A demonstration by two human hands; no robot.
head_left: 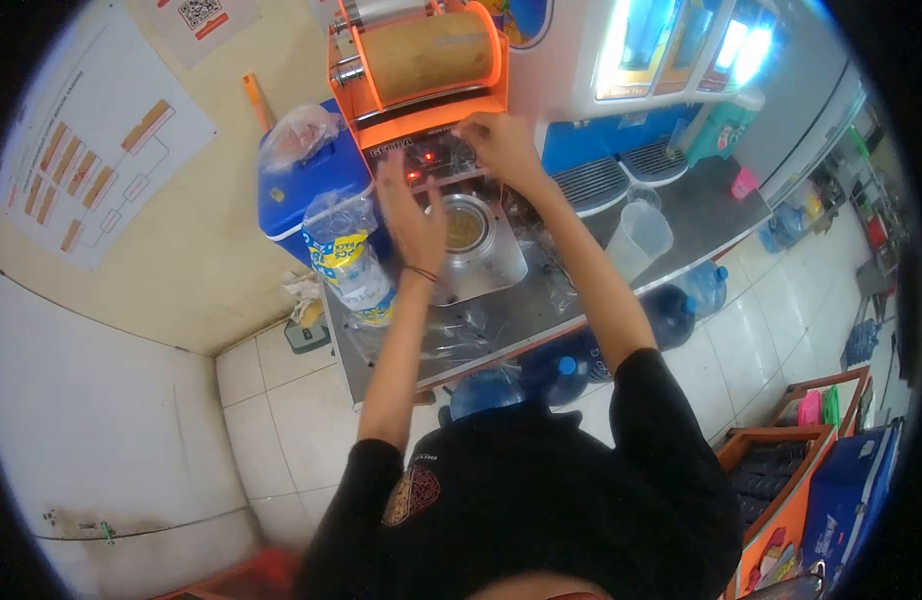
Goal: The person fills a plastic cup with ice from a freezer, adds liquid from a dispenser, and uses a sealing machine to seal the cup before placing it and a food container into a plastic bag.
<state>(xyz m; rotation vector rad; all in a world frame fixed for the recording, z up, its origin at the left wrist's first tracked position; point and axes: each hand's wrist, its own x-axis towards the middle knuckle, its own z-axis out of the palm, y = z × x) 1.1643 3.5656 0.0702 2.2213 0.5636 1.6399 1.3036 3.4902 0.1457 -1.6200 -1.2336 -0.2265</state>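
Note:
An orange cup sealing machine (421, 125) stands against the wall, with a wide roll of brownish film (431, 55) on top and red lights on its dark front panel. My left hand (413, 215) is beside the round cup holder (468, 228) on the machine's metal plate, fingers stretched up toward the panel and holding nothing. At the panel's upper right, my right hand (501, 148) has its fingers bent together against the machine's edge; what they grip is hidden. Inside the holder ring is a yellowish round surface. A plastic-wrapped sleeve of cups (349, 265) stands left of my left hand.
Left of the machine is a blue cooler box (316, 185) with a plastic bag (299, 135) on it. A drink dispenser (621, 100) and a clear pitcher (639, 238) stand to the right. Large water bottles (671, 312) sit under the dark counter (541, 325).

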